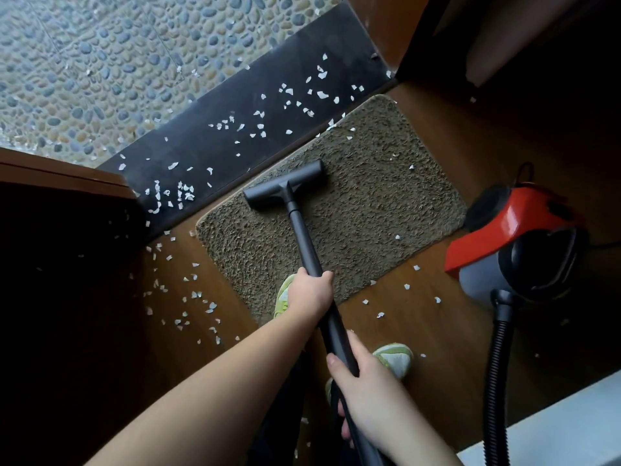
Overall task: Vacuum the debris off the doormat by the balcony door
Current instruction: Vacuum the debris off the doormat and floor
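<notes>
A brown shaggy doormat [369,203] lies on the wooden floor beside a dark door threshold [255,129]. The black floor nozzle [285,188] of the vacuum rests on the mat's far left part. Its dark wand [302,237] runs back toward me. My left hand [311,290] grips the wand midway. My right hand [364,388] grips it lower down, nearer my body. A few white scraps [398,237] lie on the mat's right side. Many more white scraps [188,304] lie on the floor to the left.
The red and grey vacuum canister [517,243] stands right of the mat, its ribbed black hose [495,381] curving down. White scraps [289,92] cover the threshold. Pebble paving [100,62] lies beyond. Wooden door frames flank both sides. My green shoes [396,358] stand at the mat's near edge.
</notes>
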Demonstrator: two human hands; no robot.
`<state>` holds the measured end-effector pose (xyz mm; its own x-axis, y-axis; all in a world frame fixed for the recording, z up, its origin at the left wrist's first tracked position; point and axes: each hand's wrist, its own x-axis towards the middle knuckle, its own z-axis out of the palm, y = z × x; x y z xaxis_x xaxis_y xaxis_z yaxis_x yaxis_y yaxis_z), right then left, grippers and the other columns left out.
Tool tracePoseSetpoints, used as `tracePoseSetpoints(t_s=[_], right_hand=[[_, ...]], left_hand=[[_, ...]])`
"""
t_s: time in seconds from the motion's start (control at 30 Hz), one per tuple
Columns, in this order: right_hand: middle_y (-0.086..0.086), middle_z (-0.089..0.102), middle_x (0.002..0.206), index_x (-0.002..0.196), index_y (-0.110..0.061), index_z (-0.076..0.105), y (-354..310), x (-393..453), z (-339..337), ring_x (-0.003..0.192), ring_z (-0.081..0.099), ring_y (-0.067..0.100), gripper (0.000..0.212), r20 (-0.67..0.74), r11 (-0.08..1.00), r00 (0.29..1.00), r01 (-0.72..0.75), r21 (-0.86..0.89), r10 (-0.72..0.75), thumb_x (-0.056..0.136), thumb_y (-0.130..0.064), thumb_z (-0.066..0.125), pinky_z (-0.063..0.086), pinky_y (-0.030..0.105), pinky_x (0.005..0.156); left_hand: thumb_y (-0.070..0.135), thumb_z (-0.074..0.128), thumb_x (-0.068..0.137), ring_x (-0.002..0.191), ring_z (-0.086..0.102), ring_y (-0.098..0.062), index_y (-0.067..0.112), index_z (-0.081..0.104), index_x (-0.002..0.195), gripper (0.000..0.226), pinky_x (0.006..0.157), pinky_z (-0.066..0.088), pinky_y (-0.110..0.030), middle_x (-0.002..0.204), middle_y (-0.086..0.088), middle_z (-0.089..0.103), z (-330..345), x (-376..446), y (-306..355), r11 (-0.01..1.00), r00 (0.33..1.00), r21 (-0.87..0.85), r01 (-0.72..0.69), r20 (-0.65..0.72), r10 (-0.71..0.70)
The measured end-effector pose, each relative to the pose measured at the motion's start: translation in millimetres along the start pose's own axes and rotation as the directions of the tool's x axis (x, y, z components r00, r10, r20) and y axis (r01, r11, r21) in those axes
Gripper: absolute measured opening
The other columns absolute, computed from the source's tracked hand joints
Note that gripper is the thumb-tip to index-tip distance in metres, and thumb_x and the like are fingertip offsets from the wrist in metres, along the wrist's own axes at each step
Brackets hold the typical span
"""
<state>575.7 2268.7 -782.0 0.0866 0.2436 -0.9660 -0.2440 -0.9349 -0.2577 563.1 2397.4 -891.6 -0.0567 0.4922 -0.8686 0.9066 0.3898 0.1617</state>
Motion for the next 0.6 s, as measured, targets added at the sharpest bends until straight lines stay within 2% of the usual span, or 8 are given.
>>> tracePoseSetpoints(t_s=[0.13, 0.2, 0.3, 0.33, 0.47, 0.53, 0.6], right_hand=[[-0.004, 0.064, 0.074, 0.142, -0.056, 0.025, 19.4, -7.5, 1.2, 0.052, 0.062, 0.008, 0.058, -0.027, 0.998, 1.000, -0.009, -0.061, 0.007, 0.088, -0.057, 0.048, 0.059, 0.033, 0.071], [-0.001, 0.068, 0.078, 0.142, -0.057, 0.025, 27.1, -16.9, 1.5, 0.058, 0.065, 0.010, 0.059, -0.045, 0.998, 0.999, -0.020, -0.062, 0.017, 0.089, -0.055, 0.050, 0.057, 0.027, 0.069], [0.002, 0.071, 0.103, 0.142, -0.058, 0.024, 35.9, -28.9, 2.7, 0.082, 0.070, 0.014, 0.061, -0.081, 0.993, 0.997, -0.028, -0.112, 0.019, 0.087, -0.055, 0.051, 0.055, 0.023, 0.078], [0.001, 0.071, 0.107, 0.142, -0.059, 0.023, 38.2, -31.4, 3.3, 0.084, 0.070, 0.013, 0.062, -0.084, 0.992, 0.996, -0.028, -0.124, 0.018, 0.087, -0.055, 0.051, 0.054, 0.022, 0.081], [-0.003, 0.069, 0.097, 0.142, -0.057, 0.025, 34.9, -34.8, 4.4, 0.072, 0.069, 0.009, 0.060, -0.082, 0.994, 0.997, -0.026, -0.106, 0.017, 0.089, -0.053, 0.052, 0.054, 0.018, 0.076], [-0.004, 0.066, 0.090, 0.143, -0.056, 0.025, 29.5, -31.0, 1.6, 0.063, 0.066, 0.008, 0.059, -0.073, 0.998, 0.997, -0.028, -0.062, 0.024, 0.090, -0.052, 0.051, 0.056, 0.023, 0.073], [-0.003, 0.067, 0.078, 0.141, -0.055, 0.030, 21.5, -26.6, -3.9, 0.052, 0.064, 0.009, 0.055, -0.073, 1.000, 0.997, -0.021, 0.018, 0.022, 0.091, -0.049, 0.052, 0.056, 0.026, 0.062]], left_hand=[[0.033, 0.055, 0.092, 0.110, 0.061, -0.033, 0.008, 0.056, 0.121, 0.038, 0.094, 0.046, -0.034, 0.117, -0.013, 0.066, 9.4, -10.8, -15.6, 1.000, 1.000, -0.003, 0.000, 0.025, 0.000], [0.034, 0.055, 0.093, 0.110, 0.061, -0.033, 0.011, 0.054, 0.122, 0.037, 0.092, 0.046, -0.034, 0.117, -0.012, 0.066, 16.2, -16.9, -25.4, 1.000, 0.999, 0.001, 0.010, 0.045, -0.010], [0.033, 0.054, 0.091, 0.106, 0.062, -0.031, 0.015, 0.050, 0.125, 0.038, 0.086, 0.045, -0.032, 0.115, -0.011, 0.066, 22.8, -26.9, -37.5, 1.000, 0.999, -0.013, 0.017, 0.048, -0.016], [0.033, 0.054, 0.091, 0.104, 0.062, -0.031, 0.015, 0.050, 0.125, 0.038, 0.085, 0.045, -0.032, 0.114, -0.010, 0.066, 23.7, -29.5, -40.3, 1.000, 0.999, -0.015, 0.021, 0.044, -0.020], [0.034, 0.054, 0.092, 0.104, 0.062, -0.030, 0.015, 0.050, 0.124, 0.037, 0.080, 0.041, -0.028, 0.113, -0.009, 0.066, 22.0, -32.7, -39.9, 1.000, 0.999, -0.020, 0.010, 0.047, -0.009], [0.034, 0.054, 0.091, 0.106, 0.062, -0.030, 0.013, 0.052, 0.122, 0.038, 0.083, 0.044, -0.028, 0.115, -0.010, 0.066, 20.5, -28.1, -31.9, 0.999, 0.999, -0.032, -0.013, 0.052, 0.014], [0.035, 0.053, 0.091, 0.108, 0.061, -0.031, 0.012, 0.052, 0.123, 0.039, 0.090, 0.046, -0.032, 0.117, -0.011, 0.065, 20.5, -23.3, -17.7, 0.998, 0.997, -0.042, -0.047, 0.063, 0.049]])
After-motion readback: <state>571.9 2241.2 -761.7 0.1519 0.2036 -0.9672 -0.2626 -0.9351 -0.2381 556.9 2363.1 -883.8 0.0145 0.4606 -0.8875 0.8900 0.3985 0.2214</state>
